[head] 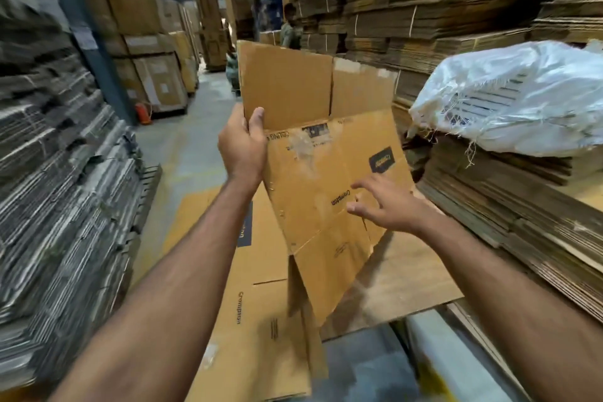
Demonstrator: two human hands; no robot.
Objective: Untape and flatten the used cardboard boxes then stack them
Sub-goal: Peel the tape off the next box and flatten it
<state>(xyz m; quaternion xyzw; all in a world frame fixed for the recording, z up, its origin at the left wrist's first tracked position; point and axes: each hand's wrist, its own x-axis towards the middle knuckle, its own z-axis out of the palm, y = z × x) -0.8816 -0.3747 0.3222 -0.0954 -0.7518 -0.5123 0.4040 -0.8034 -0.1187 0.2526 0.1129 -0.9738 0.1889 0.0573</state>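
Observation:
A brown used cardboard box (319, 173), collapsed nearly flat with its flaps spread, hangs tilted in front of me. Torn tape residue marks its upper face. My left hand (243, 147) grips its left edge, thumb on the front where the upper flap folds. My right hand (388, 204) hovers at the lower right of the panel with fingers spread; I cannot tell if it touches. Below lies a stack of flattened boxes (261, 320) on the floor.
Tall piles of bundled flat cardboard (58, 192) line the left. More piles (424, 3) rise on the right, one topped by a white woven sack (522, 98). A grey aisle floor (195, 127) runs ahead, where a person (290, 29) stands.

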